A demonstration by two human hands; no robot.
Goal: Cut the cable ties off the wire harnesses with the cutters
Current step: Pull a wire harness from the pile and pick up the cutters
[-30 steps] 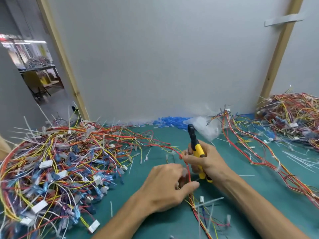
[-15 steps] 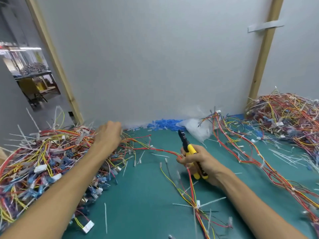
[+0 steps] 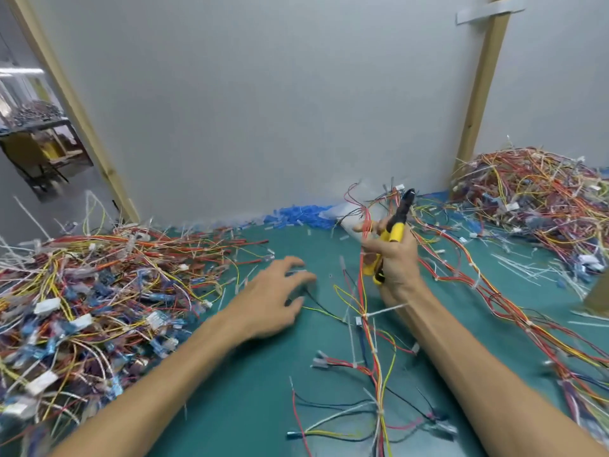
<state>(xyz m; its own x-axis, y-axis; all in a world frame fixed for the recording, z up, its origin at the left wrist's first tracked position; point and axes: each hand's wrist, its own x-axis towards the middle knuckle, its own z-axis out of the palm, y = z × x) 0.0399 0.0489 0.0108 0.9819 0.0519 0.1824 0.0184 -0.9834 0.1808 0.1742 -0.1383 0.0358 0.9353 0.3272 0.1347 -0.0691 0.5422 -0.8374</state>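
**Cutters up, harness pinched in the same hand**

Your right hand point(image 3: 395, 268) held the yellow-handled cutters point(image 3: 397, 225), their tips pointing up and away from you. The same grip pinched the red wires of a harness point(image 3: 375, 354), which trailed down across the green counter point(image 3: 250, 390) toward you. A white cable tie point(image 3: 385, 311) sat on it just beside your right wrist. Your left hand point(image 3: 270, 298) hung over the counter, its grip spread (holding nothing), beside the tangled heap point(image 3: 92, 291) of wires.

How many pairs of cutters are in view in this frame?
1: the yellow-handled cutters, gripped in the right hand above the table, tip pointing up. More could be buried under the left wire pile or the right wire pile.
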